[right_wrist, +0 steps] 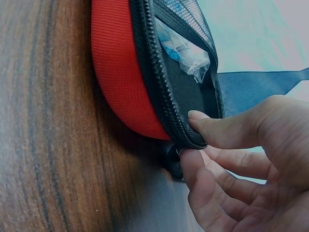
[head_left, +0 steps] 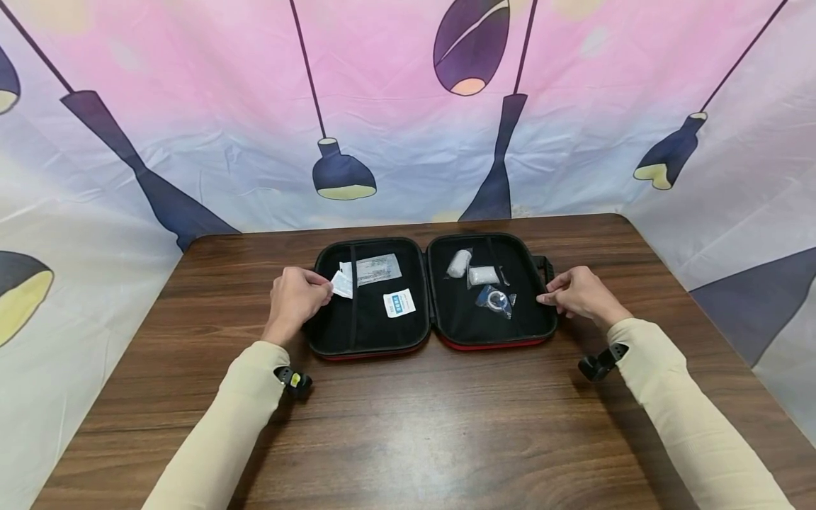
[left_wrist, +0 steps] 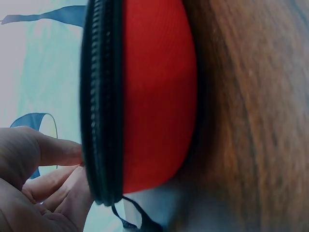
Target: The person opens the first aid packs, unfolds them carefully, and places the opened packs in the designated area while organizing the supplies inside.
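Observation:
A red zip case (head_left: 374, 356) with a black lining lies unfolded on the table, its two halves side by side. At its left half, my left hand (head_left: 296, 301) pinches a small white packet (head_left: 342, 285) partly tucked under an elastic strap (head_left: 353, 326). In the left wrist view the rim hides those fingertips. My right hand (head_left: 580, 294) grips the right half's rim near the carry handle (head_left: 543, 268), thumb (right_wrist: 217, 130) on the inside and fingers outside. Inside the right half are two white rolls (head_left: 482, 275) and a plastic-wrapped round item (head_left: 496, 301).
A clear printed pouch (head_left: 376, 270) and a white-and-blue square packet (head_left: 399, 303) lie in the left half. Wood-grain table (head_left: 421, 439) surrounds the case. Behind it hangs a lamp-patterned cloth (head_left: 408, 113). Each wrist wears a black strap-on camera (head_left: 599, 365).

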`<control>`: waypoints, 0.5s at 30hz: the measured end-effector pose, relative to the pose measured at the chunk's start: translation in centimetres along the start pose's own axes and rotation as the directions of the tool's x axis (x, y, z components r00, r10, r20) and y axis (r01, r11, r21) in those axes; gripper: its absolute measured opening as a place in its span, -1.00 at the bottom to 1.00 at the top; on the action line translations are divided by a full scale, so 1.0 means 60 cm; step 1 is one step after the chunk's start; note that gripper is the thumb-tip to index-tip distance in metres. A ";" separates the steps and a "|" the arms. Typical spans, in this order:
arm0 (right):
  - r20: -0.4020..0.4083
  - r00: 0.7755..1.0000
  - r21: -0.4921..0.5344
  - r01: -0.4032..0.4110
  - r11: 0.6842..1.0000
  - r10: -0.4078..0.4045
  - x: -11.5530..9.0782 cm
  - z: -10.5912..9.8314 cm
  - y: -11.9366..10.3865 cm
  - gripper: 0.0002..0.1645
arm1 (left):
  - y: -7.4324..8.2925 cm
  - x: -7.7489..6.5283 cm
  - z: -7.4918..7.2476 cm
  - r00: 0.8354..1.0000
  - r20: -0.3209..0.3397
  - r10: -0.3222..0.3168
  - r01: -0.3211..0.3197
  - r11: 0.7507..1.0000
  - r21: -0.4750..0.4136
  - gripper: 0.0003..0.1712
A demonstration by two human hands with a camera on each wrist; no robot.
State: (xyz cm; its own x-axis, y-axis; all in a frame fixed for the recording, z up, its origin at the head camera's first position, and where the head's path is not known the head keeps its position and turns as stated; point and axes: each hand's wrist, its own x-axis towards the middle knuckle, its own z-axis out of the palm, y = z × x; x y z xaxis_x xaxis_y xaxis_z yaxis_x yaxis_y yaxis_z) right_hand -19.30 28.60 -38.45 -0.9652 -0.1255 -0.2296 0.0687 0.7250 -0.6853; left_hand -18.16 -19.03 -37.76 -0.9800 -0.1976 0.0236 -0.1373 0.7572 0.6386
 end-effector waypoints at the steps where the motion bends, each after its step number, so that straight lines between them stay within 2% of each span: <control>1: 0.000 1.000 0.001 -0.001 1.000 0.001 0.000 0.000 0.000 -0.53 | 0.001 0.000 0.002 1.000 0.001 0.001 -0.001 1.000 0.001 -0.78; 5: 0.000 1.000 0.003 -0.004 1.000 0.004 0.000 0.000 0.000 -0.53 | 0.005 0.000 0.009 1.000 0.019 -0.004 0.004 1.000 -0.013 -0.79; 11: -0.005 1.000 0.005 -0.005 1.000 0.005 0.001 0.001 0.002 -0.52 | 0.011 -0.004 0.019 0.996 0.080 -0.026 0.029 0.999 -0.028 -0.82; 15: -0.002 1.000 0.009 -0.006 1.000 0.006 0.002 0.001 0.003 -0.52 | 0.013 -0.006 0.025 0.995 0.103 -0.016 0.022 0.998 -0.056 -0.83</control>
State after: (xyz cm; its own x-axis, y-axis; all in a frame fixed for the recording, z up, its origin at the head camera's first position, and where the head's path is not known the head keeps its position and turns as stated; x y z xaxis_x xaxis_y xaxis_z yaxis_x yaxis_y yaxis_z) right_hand -19.39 28.66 -38.63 -0.9652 -0.1199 -0.2323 0.0766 0.7200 -0.6898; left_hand -18.14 -17.41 -38.41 -0.9873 -0.1445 -0.0659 -0.1504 0.7165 0.6812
